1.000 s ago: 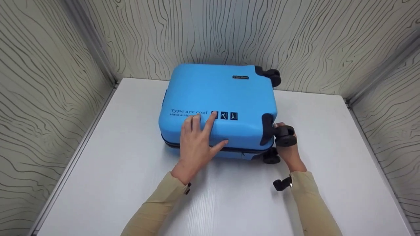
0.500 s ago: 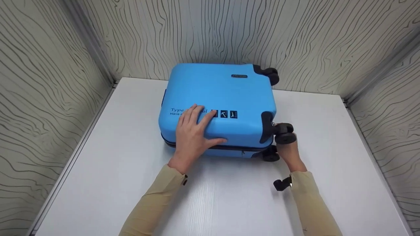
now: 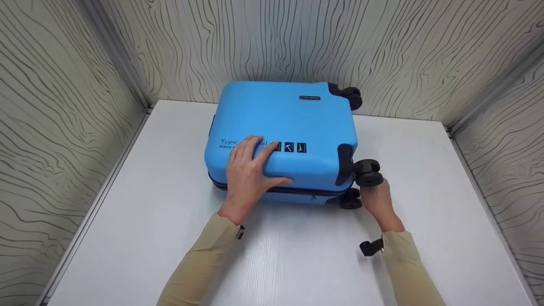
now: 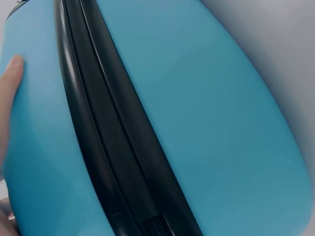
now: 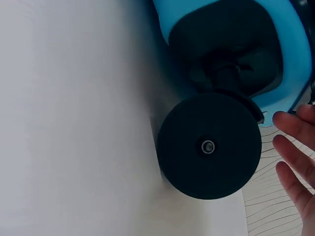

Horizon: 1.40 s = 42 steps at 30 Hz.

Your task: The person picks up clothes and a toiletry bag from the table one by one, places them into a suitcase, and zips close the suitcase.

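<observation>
A blue hard-shell suitcase [image 3: 280, 119] lies on its side on the white table, its black wheels facing right. My left hand [image 3: 246, 174] rests on the shell's near edge, fingers spread over the printed lettering and thumb on the side. In the left wrist view the thumb [image 4: 11, 83] lies against the blue shell beside the black zipper band [image 4: 108, 108]. My right hand [image 3: 377, 197] is at the wheel end, partly hidden behind the near upper wheel [image 3: 369, 173]. In the right wrist view its fingers [image 5: 295, 152] stand apart, near the lower wheel [image 5: 209, 147]; any contact cannot be made out.
The white table [image 3: 140, 238] extends around the suitcase. Wood-grain patterned panels [image 3: 272, 38] stand behind and on both sides. A far upper wheel [image 3: 352, 97] juts out near the back panel. A black camera mount [image 3: 371, 247] sticks out from the right sleeve.
The left hand has slid slightly left and farther onto the shell. The right hand has drawn back a little toward the near side. The suitcase has barely shifted in view.
</observation>
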### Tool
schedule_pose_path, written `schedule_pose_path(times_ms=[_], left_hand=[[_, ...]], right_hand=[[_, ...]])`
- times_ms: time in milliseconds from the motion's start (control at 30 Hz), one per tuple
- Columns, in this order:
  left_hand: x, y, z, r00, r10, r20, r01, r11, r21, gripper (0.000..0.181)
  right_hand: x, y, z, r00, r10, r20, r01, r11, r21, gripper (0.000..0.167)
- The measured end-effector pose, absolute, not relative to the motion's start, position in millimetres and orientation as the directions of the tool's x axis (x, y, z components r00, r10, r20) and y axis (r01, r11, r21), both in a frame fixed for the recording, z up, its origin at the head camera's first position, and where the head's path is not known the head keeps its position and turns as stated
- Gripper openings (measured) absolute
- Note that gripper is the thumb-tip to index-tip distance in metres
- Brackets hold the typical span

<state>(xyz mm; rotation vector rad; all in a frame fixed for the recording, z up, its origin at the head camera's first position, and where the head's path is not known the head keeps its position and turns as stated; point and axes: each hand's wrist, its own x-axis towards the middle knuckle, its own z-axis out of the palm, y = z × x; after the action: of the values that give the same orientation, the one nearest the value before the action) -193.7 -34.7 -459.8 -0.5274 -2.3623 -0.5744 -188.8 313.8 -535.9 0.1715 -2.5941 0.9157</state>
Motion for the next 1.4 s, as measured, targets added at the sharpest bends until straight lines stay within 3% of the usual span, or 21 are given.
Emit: schedule_pose_path(times_ms=[167, 400, 700, 1400], left_hand=[[-193.4, -34.2, -461.0, -0.703, 0.224, 0.675, 0.506, 0.824, 0.254, 0.092], [-194.7, -35.5, -459.8, -0.704, 0.218, 0.676, 0.503, 0.825, 0.258, 0.093], [-194.7, -35.8, -458.7, -0.716, 0.216, 0.664, 0.499, 0.823, 0.271, 0.093], [-194.6, -37.0, -460.8, -0.698, 0.234, 0.676, 0.509, 0.826, 0.240, 0.094]], right_hand=[[-172.6, 313.8, -539.0, -0.904, 0.033, 0.427, -0.264, 0.743, -0.616, 0.014], [-151.2, 305.9, -538.2, -0.901, 0.017, 0.434, -0.289, 0.723, -0.628, 0.024], [-128.3, 291.3, -538.5, -0.889, -0.034, 0.456, -0.356, 0.677, -0.644, 0.019], [-115.2, 236.3, -544.2, -0.880, -0.116, 0.461, -0.416, 0.656, -0.629, 0.015]])
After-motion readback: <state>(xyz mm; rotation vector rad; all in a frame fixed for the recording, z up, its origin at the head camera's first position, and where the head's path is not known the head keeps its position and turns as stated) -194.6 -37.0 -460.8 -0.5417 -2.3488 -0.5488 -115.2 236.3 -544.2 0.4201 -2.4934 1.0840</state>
